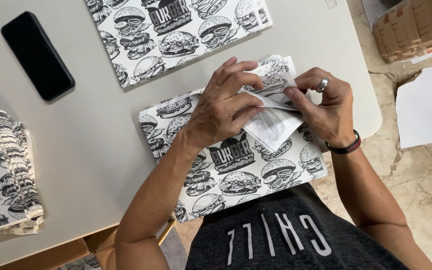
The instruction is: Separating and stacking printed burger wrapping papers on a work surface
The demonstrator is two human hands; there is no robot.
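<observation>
A flat paper bag (236,170) printed with black-and-white burger drawings lies at the near edge of the white table (101,145). Its top flap (276,127) is folded over, showing the plain inner side. My left hand (223,107) presses down on the fold with fingers spread. Beside it, my right hand (326,107), with a ring and a dark wristband, pinches the flap's edge at the bag's right end.
A second printed bag (176,30) lies at the table's far side. A stack of folded bags (3,175) sits at the left edge. A black phone (37,55) lies far left. Cardboard boxes (416,27) and a white sheet (426,107) are on the floor, right.
</observation>
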